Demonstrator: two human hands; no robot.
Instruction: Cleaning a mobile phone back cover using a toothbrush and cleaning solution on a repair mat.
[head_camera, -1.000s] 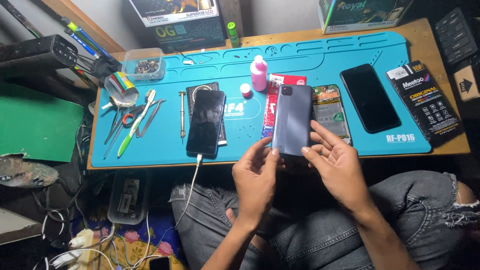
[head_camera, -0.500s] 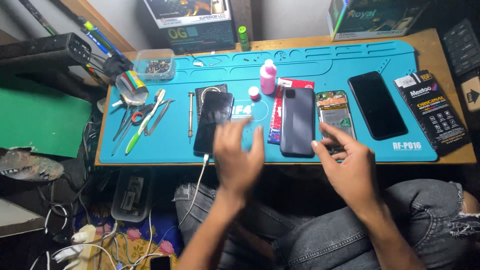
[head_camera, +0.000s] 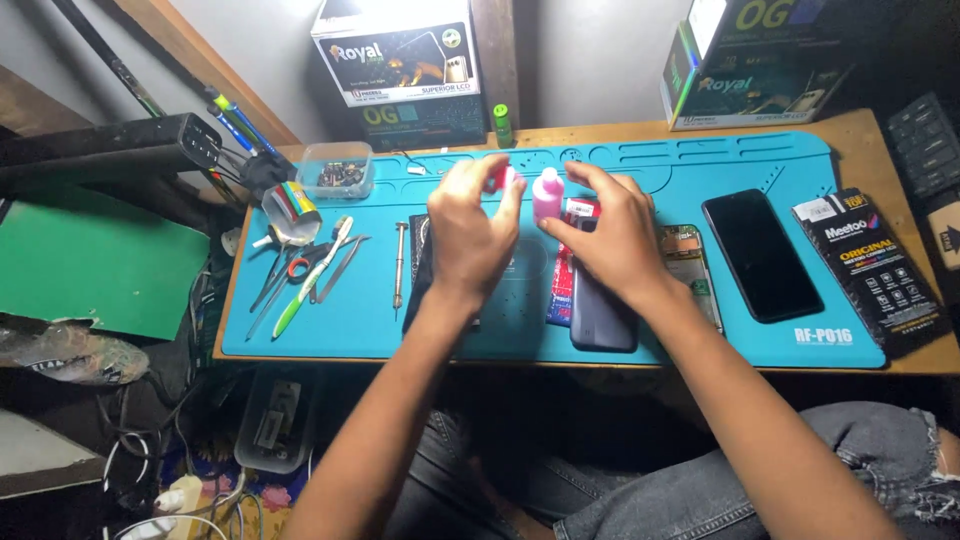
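Pink bottle (head_camera: 547, 193) stands upright on the blue mat (head_camera: 700, 170) at mid-table, just beside the right hand (head_camera: 612, 237), whose grip curls loosely toward it, while the left hand (head_camera: 470, 235) pinches a small red cap (head_camera: 499, 177) beside its top.

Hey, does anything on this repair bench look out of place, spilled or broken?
No spill shows. One oddity: the opened phone beside the grey phone lies with its insides bare. The left hand and right hand are at the small pink bottle, which stands upright.
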